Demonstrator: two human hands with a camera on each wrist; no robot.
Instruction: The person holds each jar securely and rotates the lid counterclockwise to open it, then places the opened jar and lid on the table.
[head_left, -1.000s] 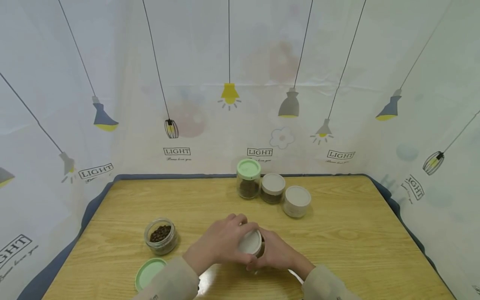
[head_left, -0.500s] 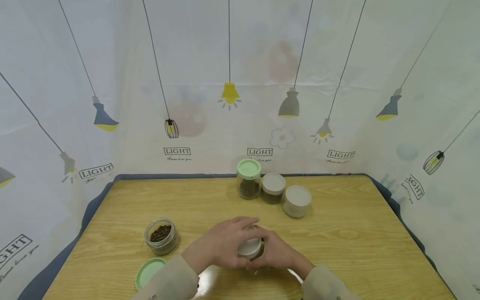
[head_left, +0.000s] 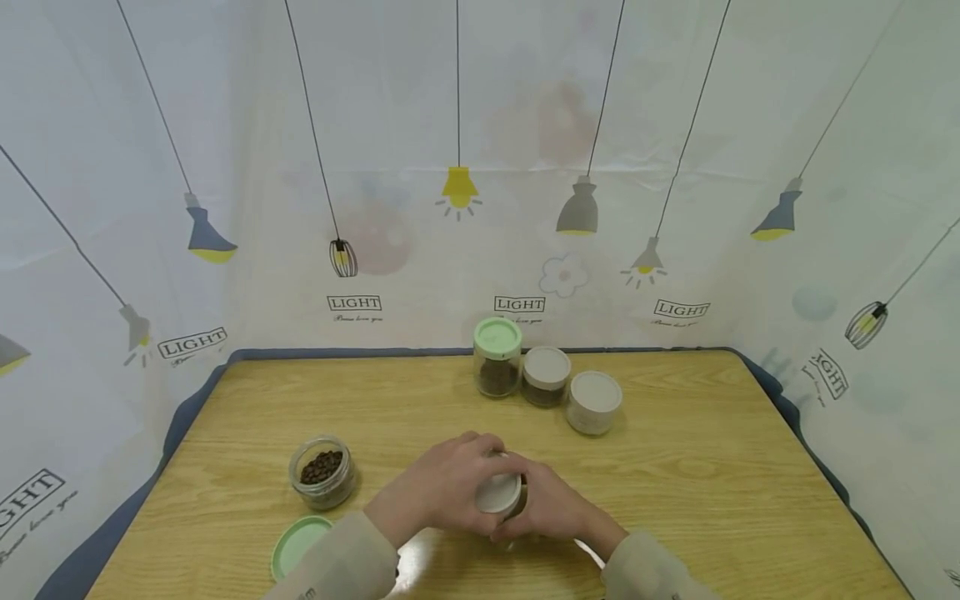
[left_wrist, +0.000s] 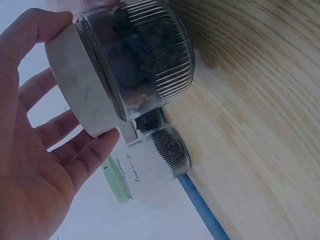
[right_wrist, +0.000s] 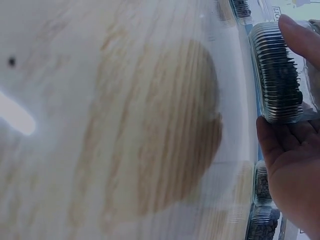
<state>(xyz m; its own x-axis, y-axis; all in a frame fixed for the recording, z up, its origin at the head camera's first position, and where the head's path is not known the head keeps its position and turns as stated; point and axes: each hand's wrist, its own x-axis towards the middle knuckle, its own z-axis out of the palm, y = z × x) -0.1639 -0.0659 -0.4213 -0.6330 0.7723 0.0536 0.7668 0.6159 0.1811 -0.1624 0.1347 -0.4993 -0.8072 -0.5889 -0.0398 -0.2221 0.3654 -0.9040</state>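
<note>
Between my two hands is a ribbed clear jar (left_wrist: 150,60) with dark contents and a white lid (head_left: 497,496). My left hand (head_left: 442,485) grips that lid from above, thumb on one side and fingertips on the other, as the left wrist view shows. My right hand (head_left: 555,505) holds the jar's body, its thumb and fingers on opposite sides of the glass. The lid sits on the jar, but how tightly cannot be told. In the right wrist view, the ribbed glass shows dark pieces filling part of the jar.
An open glass jar of coffee beans (head_left: 322,468) stands on the left of the wooden table (head_left: 712,483). Near it lies a green lid (head_left: 298,546). Toward the back stand a green-lidded jar (head_left: 497,358) and two white-lidded jars, one farther right (head_left: 594,404).
My left hand's fingers have shifted over the white lid, spreading and then bending around it again. The right hand and the jar stay almost in place.
</note>
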